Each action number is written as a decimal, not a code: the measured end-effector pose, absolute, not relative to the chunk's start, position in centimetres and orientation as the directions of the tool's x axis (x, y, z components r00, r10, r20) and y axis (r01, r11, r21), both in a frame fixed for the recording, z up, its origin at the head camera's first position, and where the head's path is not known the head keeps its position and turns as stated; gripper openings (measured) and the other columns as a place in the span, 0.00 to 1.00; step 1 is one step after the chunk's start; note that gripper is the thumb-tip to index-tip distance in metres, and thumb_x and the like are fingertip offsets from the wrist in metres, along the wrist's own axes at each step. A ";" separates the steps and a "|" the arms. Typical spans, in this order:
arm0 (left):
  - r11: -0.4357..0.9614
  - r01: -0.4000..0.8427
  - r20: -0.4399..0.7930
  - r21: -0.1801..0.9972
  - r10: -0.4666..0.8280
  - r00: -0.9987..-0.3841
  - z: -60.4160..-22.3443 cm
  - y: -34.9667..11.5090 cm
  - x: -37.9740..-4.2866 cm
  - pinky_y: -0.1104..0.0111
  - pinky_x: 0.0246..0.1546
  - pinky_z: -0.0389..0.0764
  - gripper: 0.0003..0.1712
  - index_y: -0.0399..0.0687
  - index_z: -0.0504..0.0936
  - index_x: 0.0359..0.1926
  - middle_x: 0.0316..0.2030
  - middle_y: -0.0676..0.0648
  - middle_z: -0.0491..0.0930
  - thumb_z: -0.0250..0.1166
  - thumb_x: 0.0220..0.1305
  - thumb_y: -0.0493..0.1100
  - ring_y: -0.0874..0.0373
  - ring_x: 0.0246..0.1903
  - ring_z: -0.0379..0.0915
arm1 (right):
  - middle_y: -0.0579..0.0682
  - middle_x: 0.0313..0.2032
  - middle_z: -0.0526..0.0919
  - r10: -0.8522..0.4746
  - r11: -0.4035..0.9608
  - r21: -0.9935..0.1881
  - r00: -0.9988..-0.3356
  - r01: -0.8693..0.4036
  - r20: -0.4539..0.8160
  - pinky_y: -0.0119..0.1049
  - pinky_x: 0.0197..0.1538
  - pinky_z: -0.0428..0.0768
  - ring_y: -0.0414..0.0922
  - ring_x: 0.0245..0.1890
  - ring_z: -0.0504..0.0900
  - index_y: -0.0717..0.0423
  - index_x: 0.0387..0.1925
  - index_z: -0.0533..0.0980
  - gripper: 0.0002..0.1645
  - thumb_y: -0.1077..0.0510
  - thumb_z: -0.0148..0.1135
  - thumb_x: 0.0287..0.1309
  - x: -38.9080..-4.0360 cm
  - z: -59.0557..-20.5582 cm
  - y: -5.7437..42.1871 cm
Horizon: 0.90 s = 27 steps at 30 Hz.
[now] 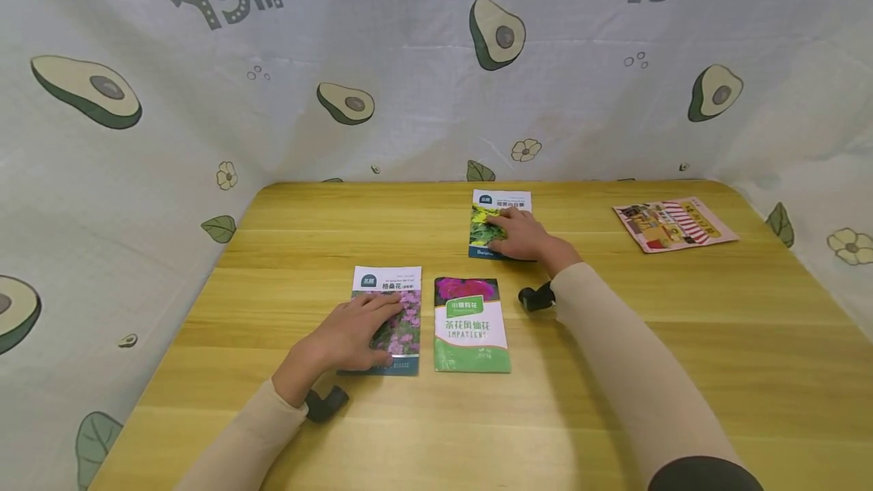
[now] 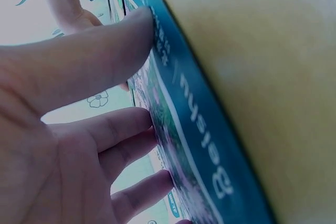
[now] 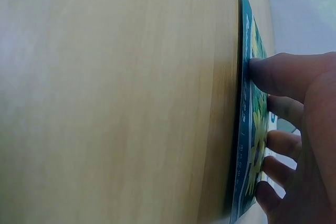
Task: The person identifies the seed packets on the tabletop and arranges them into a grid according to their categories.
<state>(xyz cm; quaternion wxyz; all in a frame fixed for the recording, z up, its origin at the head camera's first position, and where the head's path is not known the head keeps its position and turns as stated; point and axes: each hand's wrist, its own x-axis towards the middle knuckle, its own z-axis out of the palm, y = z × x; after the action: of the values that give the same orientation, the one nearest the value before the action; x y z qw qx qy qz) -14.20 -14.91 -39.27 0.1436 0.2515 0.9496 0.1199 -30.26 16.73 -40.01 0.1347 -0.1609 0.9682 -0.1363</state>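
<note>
My left hand (image 1: 351, 332) rests on a seed packet (image 1: 407, 328) with pink flowers and a dark blue bottom band. In the left wrist view its fingers are spread and fairly straight, with the thumb tip on the packet's blue band (image 2: 199, 119). Farther back, my right hand (image 1: 524, 235) touches a seed packet (image 1: 480, 232) with yellow flowers, partly covered by the fingers. Thumb and fingertips all press its printed face (image 3: 257, 114) in the right wrist view. Between the hands, nearer me, a green and white impatiens seed packet (image 1: 472, 328) lies flat.
A pink packet (image 1: 675, 224) with a striped awning picture lies askew at the back right of the wooden table (image 1: 341, 226). Behind the table's far edge hangs a white cloth (image 1: 409, 21) printed with avocados. Black straps with small devices sit at both wrists.
</note>
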 end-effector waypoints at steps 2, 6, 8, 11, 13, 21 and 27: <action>0.842 0.448 -0.207 0.300 0.516 -0.832 -39.3 -14.9 -14.2 0.42 0.68 0.64 0.44 0.51 0.67 0.72 0.74 0.49 0.62 0.73 0.57 0.53 0.43 0.73 0.57 | 0.65 0.75 0.54 -0.350 0.910 -0.308 -0.911 -0.277 -0.217 0.64 0.74 0.56 0.67 0.73 0.53 0.53 0.76 0.58 0.38 0.48 0.52 0.68 -30.3 -40.0 16.6; 0.842 0.448 -0.205 0.302 0.516 -0.832 -39.4 -15.0 -14.3 0.42 0.68 0.64 0.44 0.51 0.66 0.72 0.74 0.50 0.62 0.73 0.56 0.53 0.44 0.73 0.58 | 0.64 0.75 0.54 -0.354 0.909 -0.309 -0.909 -0.279 -0.221 0.64 0.74 0.56 0.66 0.73 0.53 0.53 0.75 0.58 0.39 0.48 0.54 0.67 -30.5 -40.0 16.3; 0.842 0.445 -0.209 0.304 0.515 -0.832 -39.4 -15.0 -14.3 0.42 0.68 0.64 0.44 0.51 0.66 0.72 0.74 0.50 0.62 0.73 0.57 0.53 0.44 0.73 0.57 | 0.64 0.75 0.54 -0.354 0.910 -0.306 -0.908 -0.279 -0.225 0.64 0.74 0.56 0.66 0.73 0.54 0.53 0.75 0.58 0.39 0.48 0.54 0.67 -30.5 -39.9 16.1; 0.844 0.442 -0.212 0.305 0.512 -0.832 -39.3 -15.0 -14.2 0.42 0.69 0.64 0.44 0.51 0.67 0.72 0.74 0.50 0.62 0.73 0.57 0.52 0.44 0.73 0.57 | 0.64 0.75 0.54 -0.354 0.912 -0.297 -0.907 -0.282 -0.226 0.64 0.74 0.57 0.66 0.73 0.54 0.53 0.75 0.58 0.39 0.47 0.53 0.67 -30.6 -40.0 15.9; 0.844 0.442 -0.212 0.304 0.512 -0.832 -39.3 -15.0 -14.2 0.42 0.69 0.64 0.44 0.51 0.67 0.72 0.74 0.50 0.62 0.73 0.57 0.52 0.44 0.73 0.57 | 0.64 0.75 0.54 -0.355 0.913 -0.294 -0.907 -0.284 -0.225 0.64 0.74 0.57 0.66 0.73 0.55 0.52 0.75 0.58 0.39 0.47 0.53 0.67 -30.7 -40.0 15.8; 0.837 0.454 -0.204 0.304 0.523 -0.828 -39.2 -15.0 -14.2 0.42 0.68 0.65 0.44 0.49 0.67 0.72 0.74 0.49 0.63 0.73 0.56 0.52 0.43 0.72 0.58 | 0.63 0.75 0.54 -0.357 0.912 -0.296 -0.905 -0.284 -0.231 0.63 0.74 0.57 0.65 0.73 0.54 0.51 0.76 0.59 0.39 0.47 0.54 0.67 -30.9 -40.1 15.3; 0.835 0.461 -0.202 0.301 0.528 -0.825 -39.2 -14.9 -14.3 0.42 0.68 0.65 0.43 0.49 0.68 0.71 0.74 0.49 0.63 0.73 0.56 0.51 0.43 0.72 0.58 | 0.63 0.75 0.54 -0.372 0.907 -0.296 -0.899 -0.299 -0.233 0.64 0.74 0.56 0.66 0.73 0.53 0.51 0.76 0.58 0.39 0.46 0.54 0.67 -31.2 -40.2 15.1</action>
<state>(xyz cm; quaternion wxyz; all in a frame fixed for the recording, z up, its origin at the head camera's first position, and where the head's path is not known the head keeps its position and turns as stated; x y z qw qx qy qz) -14.29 -14.91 -39.19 0.1396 0.2607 0.9477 0.1203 -31.19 15.09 -40.19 0.1432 -0.1737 0.9660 -0.1273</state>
